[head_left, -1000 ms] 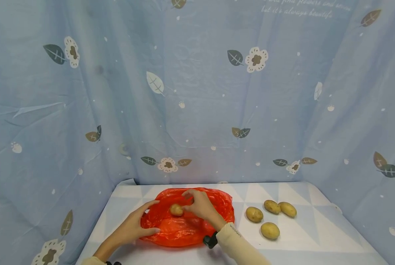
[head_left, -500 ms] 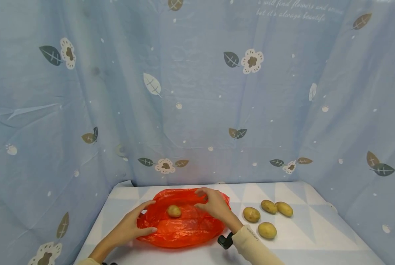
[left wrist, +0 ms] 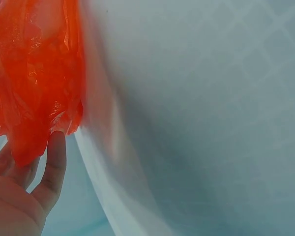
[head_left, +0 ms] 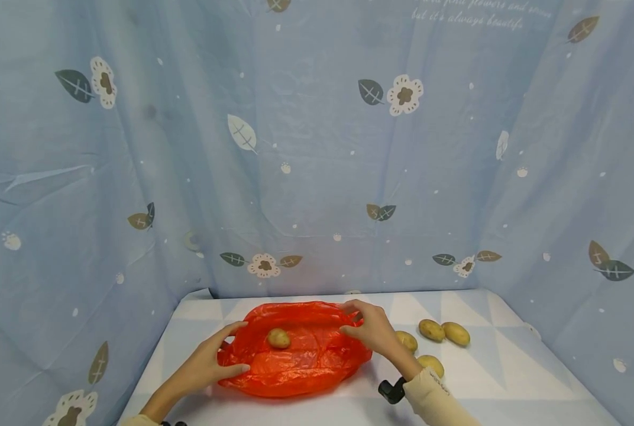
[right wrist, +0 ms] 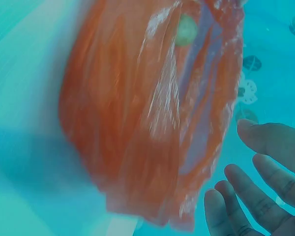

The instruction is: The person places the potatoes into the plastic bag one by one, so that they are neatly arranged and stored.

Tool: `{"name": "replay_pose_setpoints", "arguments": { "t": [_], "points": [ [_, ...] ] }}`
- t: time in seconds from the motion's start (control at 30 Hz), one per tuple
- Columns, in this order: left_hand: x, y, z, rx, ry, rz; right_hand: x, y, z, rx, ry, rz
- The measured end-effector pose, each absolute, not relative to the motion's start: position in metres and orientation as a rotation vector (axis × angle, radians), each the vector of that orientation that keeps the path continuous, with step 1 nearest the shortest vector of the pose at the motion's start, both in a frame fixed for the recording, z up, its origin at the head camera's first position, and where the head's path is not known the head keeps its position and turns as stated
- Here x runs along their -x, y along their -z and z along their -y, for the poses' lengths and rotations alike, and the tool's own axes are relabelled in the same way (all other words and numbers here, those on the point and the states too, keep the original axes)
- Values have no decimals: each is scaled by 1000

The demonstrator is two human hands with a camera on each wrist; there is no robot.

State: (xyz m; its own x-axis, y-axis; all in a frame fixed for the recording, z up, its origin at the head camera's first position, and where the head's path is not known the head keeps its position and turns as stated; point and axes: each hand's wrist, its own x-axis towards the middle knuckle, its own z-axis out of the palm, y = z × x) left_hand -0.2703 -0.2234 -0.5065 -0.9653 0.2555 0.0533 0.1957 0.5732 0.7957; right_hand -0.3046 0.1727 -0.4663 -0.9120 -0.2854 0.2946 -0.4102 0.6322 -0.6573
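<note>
A red plastic bag [head_left: 296,378] lies on the table with its mouth spread wide. One potato [head_left: 278,338] rests inside it, left of the middle; in the right wrist view this potato [right wrist: 186,30] appears pale by the bag's mouth. My left hand [head_left: 210,358] holds the bag's left side, thumb at the front rim and fingers at the back. In the left wrist view its fingers [left wrist: 55,164] meet the bag's gathered edge. My right hand [head_left: 372,328] is at the bag's right rim, fingers spread and loosely bent, holding nothing.
Several more potatoes lie right of the bag: two at the back, a potato [head_left: 431,330] and a potato [head_left: 456,335] side by side, and others partly behind my right arm. A blue patterned curtain [head_left: 317,148] surrounds the white and pale-blue table [head_left: 530,378].
My right hand has moved right, from beside the potato in the bag to the bag's right rim, leaving the potato inside. The left hand stays at the bag's left side.
</note>
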Motion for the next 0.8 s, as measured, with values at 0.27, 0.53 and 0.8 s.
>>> {"name": "replay_pose_setpoints", "arguments": {
  "t": [0.27,0.53,0.8],
  "points": [
    [271,506,223,-376,-1359,-2724,294,463,-203,-463,-1124,2676],
    [272,507,222,-363,-1370,-2715,282,464,-232,-291,-1061,2693],
    [271,505,221,-368,-1369,-2717,268,467,-262,-250,-1076,2694]
  ]
}}
